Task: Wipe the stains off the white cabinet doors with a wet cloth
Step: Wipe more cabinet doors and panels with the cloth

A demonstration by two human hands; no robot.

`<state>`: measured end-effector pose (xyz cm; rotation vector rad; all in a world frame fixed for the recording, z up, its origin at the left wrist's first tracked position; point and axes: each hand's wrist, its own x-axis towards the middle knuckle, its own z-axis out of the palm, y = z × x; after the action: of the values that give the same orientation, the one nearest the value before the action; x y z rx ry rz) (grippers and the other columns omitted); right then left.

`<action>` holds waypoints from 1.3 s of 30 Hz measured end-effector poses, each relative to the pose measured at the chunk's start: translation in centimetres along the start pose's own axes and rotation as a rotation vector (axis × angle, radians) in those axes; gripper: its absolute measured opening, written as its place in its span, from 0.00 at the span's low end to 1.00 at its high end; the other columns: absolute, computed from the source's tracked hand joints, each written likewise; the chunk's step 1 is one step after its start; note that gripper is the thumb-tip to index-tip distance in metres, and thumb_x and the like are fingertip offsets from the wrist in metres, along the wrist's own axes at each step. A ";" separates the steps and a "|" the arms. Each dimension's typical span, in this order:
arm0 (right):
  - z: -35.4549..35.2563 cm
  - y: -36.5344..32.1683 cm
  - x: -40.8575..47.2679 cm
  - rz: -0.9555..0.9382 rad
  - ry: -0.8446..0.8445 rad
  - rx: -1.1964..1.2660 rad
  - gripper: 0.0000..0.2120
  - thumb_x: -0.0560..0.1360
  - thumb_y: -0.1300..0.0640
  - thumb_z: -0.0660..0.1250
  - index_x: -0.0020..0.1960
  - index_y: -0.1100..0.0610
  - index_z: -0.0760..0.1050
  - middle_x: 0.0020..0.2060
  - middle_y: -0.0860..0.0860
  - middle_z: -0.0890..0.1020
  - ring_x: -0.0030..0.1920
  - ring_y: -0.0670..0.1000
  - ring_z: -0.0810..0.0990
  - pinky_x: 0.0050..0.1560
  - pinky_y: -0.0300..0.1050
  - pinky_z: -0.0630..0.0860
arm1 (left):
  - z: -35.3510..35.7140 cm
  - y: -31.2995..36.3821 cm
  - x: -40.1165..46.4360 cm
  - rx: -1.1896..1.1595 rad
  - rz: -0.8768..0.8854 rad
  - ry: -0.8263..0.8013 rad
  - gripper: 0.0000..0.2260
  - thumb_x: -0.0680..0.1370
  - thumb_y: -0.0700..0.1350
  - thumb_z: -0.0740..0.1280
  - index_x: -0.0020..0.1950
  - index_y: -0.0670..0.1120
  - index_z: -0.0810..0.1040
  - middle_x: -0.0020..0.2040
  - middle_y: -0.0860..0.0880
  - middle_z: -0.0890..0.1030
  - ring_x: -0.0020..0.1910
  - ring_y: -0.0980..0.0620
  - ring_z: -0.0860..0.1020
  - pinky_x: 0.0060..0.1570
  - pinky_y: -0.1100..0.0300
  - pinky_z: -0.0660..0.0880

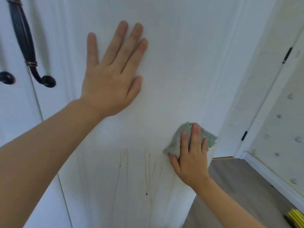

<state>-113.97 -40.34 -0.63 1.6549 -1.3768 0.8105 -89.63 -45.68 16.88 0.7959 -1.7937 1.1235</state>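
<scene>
Pressing cloth w/ flat fingers: right hand on cabinet door; left hand splayed flat, above stains.

Grey wood-look floor lower right. White door at right, two black hinges on its frame edge, white baseboard below. Yellow object at bottom-right corner, cropped, can't identify.
</scene>
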 end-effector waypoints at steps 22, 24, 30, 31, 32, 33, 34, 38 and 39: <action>1.7 -9.6 4.0 -0.427 0.069 -0.086 0.35 0.74 0.43 0.54 0.77 0.54 0.51 0.77 0.53 0.50 0.76 0.52 0.49 0.72 0.56 0.47 | -2.5 -2.8 -10.0 -0.129 -0.180 -0.166 0.26 0.79 0.46 0.54 0.74 0.36 0.54 0.74 0.37 0.56 0.74 0.41 0.51 0.72 0.51 0.44; 1.9 -8.5 1.6 -0.593 -0.036 -0.098 0.36 0.73 0.44 0.57 0.77 0.52 0.50 0.77 0.51 0.49 0.76 0.50 0.49 0.72 0.54 0.48 | -3.3 -3.3 -10.5 -0.120 -0.127 -0.204 0.26 0.79 0.47 0.54 0.74 0.37 0.54 0.75 0.38 0.55 0.74 0.42 0.50 0.72 0.49 0.46; -2.8 -8.4 13.2 -0.437 0.195 -0.019 0.31 0.76 0.44 0.57 0.75 0.54 0.58 0.73 0.57 0.62 0.74 0.54 0.57 0.67 0.54 0.56 | -4.2 -4.7 -12.9 -0.105 -0.095 -0.208 0.26 0.79 0.47 0.53 0.74 0.38 0.55 0.75 0.40 0.55 0.75 0.44 0.52 0.71 0.47 0.49; -3.4 -9.5 15.6 -0.305 0.270 0.000 0.30 0.77 0.44 0.56 0.75 0.56 0.59 0.72 0.59 0.64 0.73 0.56 0.59 0.67 0.55 0.56 | -4.0 -4.6 -13.2 -0.115 -0.104 -0.217 0.26 0.79 0.47 0.53 0.74 0.38 0.54 0.75 0.40 0.55 0.75 0.44 0.52 0.71 0.48 0.49; -3.8 -10.7 17.4 -0.153 0.343 0.013 0.29 0.77 0.45 0.55 0.74 0.57 0.60 0.72 0.59 0.65 0.73 0.57 0.60 0.69 0.54 0.54 | -3.8 -4.6 -13.4 -0.128 -0.113 -0.225 0.26 0.79 0.47 0.53 0.74 0.38 0.54 0.75 0.40 0.55 0.75 0.44 0.51 0.72 0.49 0.48; -3.7 -12.0 18.4 -0.014 0.403 0.019 0.29 0.77 0.45 0.54 0.74 0.58 0.61 0.72 0.60 0.65 0.73 0.58 0.61 0.70 0.54 0.52 | -3.5 -4.7 -13.7 -0.138 -0.122 -0.232 0.26 0.79 0.47 0.52 0.75 0.38 0.53 0.75 0.41 0.54 0.75 0.45 0.51 0.72 0.50 0.47; -3.5 -13.1 18.5 0.078 0.440 0.022 0.28 0.77 0.46 0.54 0.74 0.58 0.62 0.71 0.60 0.66 0.73 0.58 0.62 0.71 0.53 0.50 | -3.2 -4.9 -13.9 -0.145 -0.120 -0.234 0.26 0.79 0.47 0.52 0.75 0.38 0.53 0.75 0.41 0.54 0.75 0.45 0.51 0.72 0.51 0.46; -0.9 -14.7 14.6 -0.041 0.406 -0.013 0.29 0.77 0.45 0.53 0.74 0.57 0.62 0.71 0.59 0.66 0.73 0.57 0.61 0.71 0.56 0.52 | -2.6 -5.4 -14.0 -0.155 -0.081 -0.206 0.25 0.79 0.45 0.53 0.74 0.36 0.55 0.74 0.40 0.56 0.74 0.43 0.53 0.72 0.53 0.44; 0.0 -14.8 12.9 -0.118 0.369 -0.025 0.29 0.77 0.45 0.52 0.75 0.57 0.60 0.72 0.58 0.65 0.74 0.56 0.59 0.70 0.57 0.53 | -2.6 -5.4 -14.0 -0.160 -0.081 -0.211 0.25 0.79 0.45 0.53 0.74 0.36 0.55 0.74 0.40 0.56 0.74 0.43 0.53 0.72 0.52 0.45</action>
<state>-96.93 -45.16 7.79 1.4636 -1.0192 0.9682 -78.14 -44.37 6.97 0.9083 -1.9785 0.8570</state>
